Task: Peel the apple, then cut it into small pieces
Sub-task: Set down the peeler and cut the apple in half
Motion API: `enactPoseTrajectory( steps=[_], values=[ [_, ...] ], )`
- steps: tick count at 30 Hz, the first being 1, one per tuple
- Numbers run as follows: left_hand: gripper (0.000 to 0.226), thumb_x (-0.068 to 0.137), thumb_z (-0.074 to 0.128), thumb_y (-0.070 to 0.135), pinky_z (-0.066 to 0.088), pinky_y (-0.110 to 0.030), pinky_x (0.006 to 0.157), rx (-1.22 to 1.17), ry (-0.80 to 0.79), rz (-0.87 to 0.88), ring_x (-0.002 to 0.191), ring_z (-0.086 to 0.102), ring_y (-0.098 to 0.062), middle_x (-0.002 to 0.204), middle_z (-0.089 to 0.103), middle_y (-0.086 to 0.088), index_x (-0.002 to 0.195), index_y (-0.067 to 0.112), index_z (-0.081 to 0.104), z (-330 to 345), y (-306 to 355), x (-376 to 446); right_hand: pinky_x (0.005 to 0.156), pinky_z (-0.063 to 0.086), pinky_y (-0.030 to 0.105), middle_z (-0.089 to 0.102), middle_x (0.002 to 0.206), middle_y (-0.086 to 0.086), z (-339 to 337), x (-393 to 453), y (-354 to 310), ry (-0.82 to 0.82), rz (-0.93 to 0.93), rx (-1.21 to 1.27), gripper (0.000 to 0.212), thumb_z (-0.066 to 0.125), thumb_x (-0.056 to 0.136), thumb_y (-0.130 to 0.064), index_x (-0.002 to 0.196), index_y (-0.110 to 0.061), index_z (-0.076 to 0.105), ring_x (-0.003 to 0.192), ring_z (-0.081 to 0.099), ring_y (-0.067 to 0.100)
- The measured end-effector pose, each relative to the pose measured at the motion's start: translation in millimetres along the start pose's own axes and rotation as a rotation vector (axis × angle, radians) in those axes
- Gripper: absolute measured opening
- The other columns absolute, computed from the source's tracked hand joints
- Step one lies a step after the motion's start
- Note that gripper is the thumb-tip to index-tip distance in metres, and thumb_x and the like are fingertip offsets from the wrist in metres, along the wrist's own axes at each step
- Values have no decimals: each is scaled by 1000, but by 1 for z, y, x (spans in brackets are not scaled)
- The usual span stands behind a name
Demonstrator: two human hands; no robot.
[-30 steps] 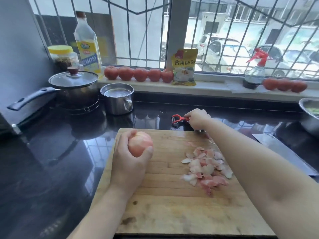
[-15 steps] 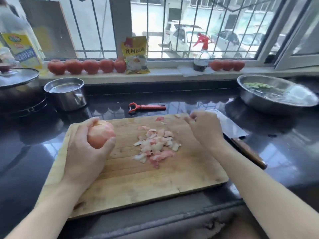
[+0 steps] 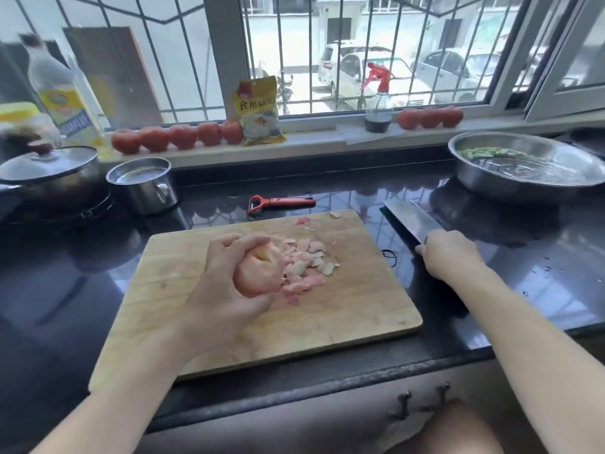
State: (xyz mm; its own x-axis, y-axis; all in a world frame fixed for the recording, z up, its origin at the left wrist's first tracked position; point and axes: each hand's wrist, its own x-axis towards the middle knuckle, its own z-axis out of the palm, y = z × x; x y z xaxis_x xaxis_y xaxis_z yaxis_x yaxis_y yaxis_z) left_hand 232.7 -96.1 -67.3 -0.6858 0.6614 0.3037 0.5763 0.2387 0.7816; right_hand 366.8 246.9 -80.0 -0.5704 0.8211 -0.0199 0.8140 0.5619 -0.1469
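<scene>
The board (image 3: 343,309) lies in the middle, and the knife (image 3: 409,221) lies on the counter just right of it, blade pointing away. The right hand (image 3: 450,257) is nearer and curls round its handle. The left hand (image 3: 229,283) grips the peeled apple (image 3: 260,273) over the board, beside the peels (image 3: 307,263)

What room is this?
Most likely a home kitchen: a lidded pot on a stove, a wooden cutting board with apple peels on a dark counter, and tomatoes on the windowsill.
</scene>
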Motion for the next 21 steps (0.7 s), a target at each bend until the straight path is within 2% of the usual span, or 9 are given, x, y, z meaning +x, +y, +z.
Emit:
enactPoseTrajectory(
  steps=[3, 5, 7, 9, 12, 15, 17, 19, 21],
  values=[
    [73, 73, 88, 0, 37, 0, 93, 61, -56, -47, 118, 51, 9, 130, 53, 7, 130, 35, 58, -26, -10, -1, 82, 47, 42, 60, 111, 26, -12, -21, -35, 92, -49, 117, 28, 47, 102, -21, 112, 2, 60, 103, 58, 45],
    [76, 72, 89, 0, 40, -2, 89, 52, -109, -120, 115, 57, 7, 129, 59, 10, 131, 35, 57, -43, -19, 1, 79, 45, 41, 61, 108, 22, -25, -40, -65, 118, -108, 210, 23, 46, 99, -13, 107, 1, 62, 101, 58, 43],
    [78, 73, 89, -1, 46, -7, 86, 15, -170, -194, 108, 62, 6, 127, 63, 6, 130, 39, 54, -57, -31, 1, 73, 43, 39, 65, 94, 15, -43, -60, -97, 114, -179, 389, 26, 45, 98, -24, 90, -7, 63, 90, 58, 39],
    [74, 75, 88, -1, 47, -9, 88, 14, -188, -242, 107, 62, 9, 126, 63, 6, 127, 38, 52, -66, -39, -3, 66, 49, 41, 62, 73, 9, -60, -79, -128, 84, -288, 548, 32, 44, 98, -33, 75, -15, 59, 75, 61, 36],
    [73, 73, 91, 6, 52, -22, 99, 39, -120, -260, 112, 59, 10, 125, 60, 17, 122, 42, 51, -67, -47, -13, 61, 53, 40, 61, 64, 9, -80, -107, -164, -39, -472, 468, 33, 45, 98, -28, 73, -11, 57, 64, 64, 31],
    [66, 79, 89, 14, 48, -7, 86, -9, -54, -285, 104, 60, 18, 122, 54, 24, 123, 44, 50, -60, -42, -26, 69, 57, 43, 64, 66, 6, -81, -126, -180, -120, -569, 275, 28, 43, 93, -32, 74, -15, 54, 61, 65, 28],
    [45, 89, 79, 30, 43, -1, 77, -92, 14, -324, 101, 63, 13, 123, 59, 19, 124, 43, 53, -53, -41, -30, 59, 59, 45, 64, 60, 4, -77, -138, -182, -154, -590, 247, 29, 42, 90, -35, 72, -16, 54, 52, 64, 24],
    [26, 95, 67, 46, 42, -3, 76, -136, 103, -353, 103, 65, 6, 122, 62, 15, 120, 43, 58, -48, -41, -30, 43, 55, 43, 61, 59, 8, -73, -144, -182, -182, -607, 272, 29, 44, 92, -27, 69, -13, 55, 46, 62, 23],
    [22, 96, 65, 50, 44, -8, 78, -177, 193, -374, 105, 66, -2, 118, 66, 13, 117, 42, 62, -43, -44, -29, 44, 56, 42, 60, 68, 9, -73, -150, -183, -189, -605, 239, 30, 44, 94, -24, 70, -12, 55, 49, 61, 23]
  ],
)
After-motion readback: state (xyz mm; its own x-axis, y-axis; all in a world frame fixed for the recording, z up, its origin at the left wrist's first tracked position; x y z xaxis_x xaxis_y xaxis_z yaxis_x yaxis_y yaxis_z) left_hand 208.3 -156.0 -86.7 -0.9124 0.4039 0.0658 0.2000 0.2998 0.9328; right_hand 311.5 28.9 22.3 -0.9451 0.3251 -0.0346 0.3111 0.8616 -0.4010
